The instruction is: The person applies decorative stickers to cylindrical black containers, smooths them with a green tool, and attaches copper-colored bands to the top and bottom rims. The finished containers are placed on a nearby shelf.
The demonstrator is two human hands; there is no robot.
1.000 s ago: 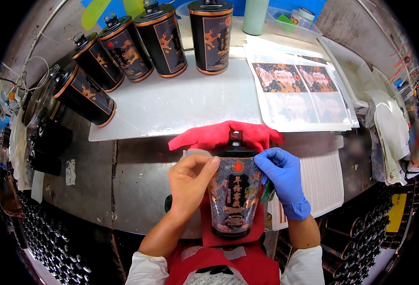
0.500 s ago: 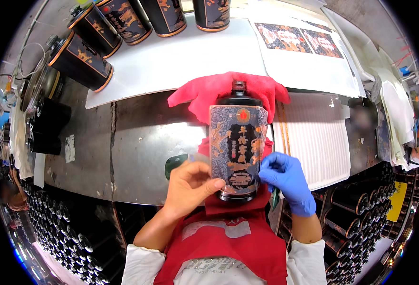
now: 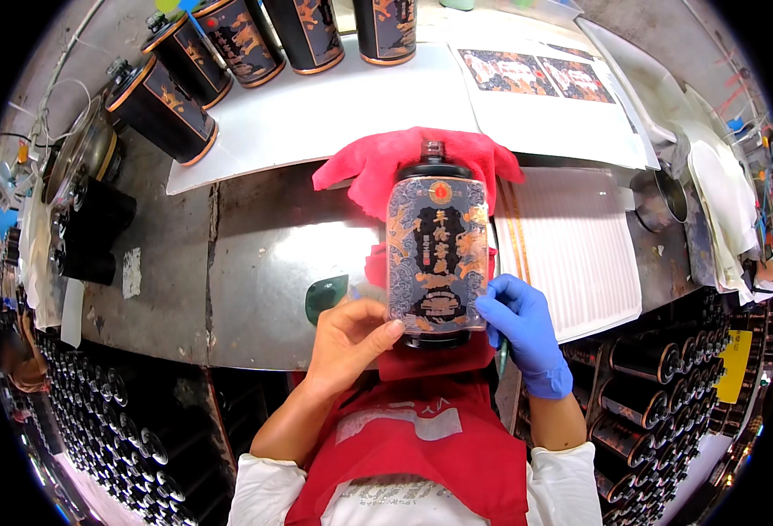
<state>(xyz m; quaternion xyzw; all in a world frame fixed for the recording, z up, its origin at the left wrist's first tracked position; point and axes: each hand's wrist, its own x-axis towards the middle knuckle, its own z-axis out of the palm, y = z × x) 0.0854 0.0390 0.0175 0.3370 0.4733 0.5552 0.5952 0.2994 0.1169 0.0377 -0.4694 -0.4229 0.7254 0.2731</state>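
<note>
A black bottle (image 3: 433, 170) lies on a red cloth in front of me, its neck pointing away. Over its face is a patterned label sheet (image 3: 435, 254) in grey, black and copper, with clear-looking edges. My left hand (image 3: 356, 337), bare, pinches the sheet's lower left corner between thumb and fingers. At the lower right corner, my right hand (image 3: 527, 329) in a blue glove is closed on the sheet's edge. A thin green tool (image 3: 502, 358) sticks out below the gloved fingers. How firmly the sheet sticks to the bottle cannot be told.
A dark green flat piece (image 3: 323, 298) lies left of my left hand. Red cloth (image 3: 351, 180) bunches behind the bottle. White ribbed sheets (image 3: 575, 250) lie to the right, a metal cup (image 3: 663, 197) beyond. Decorated bottles (image 3: 166, 110) stand at the back left; several more fill racks below the table.
The label sheet now sits flatter and straighter over the bottle, its right side no longer angled. Both hands keep their corners; bottle and hands appear slightly higher in view.
</note>
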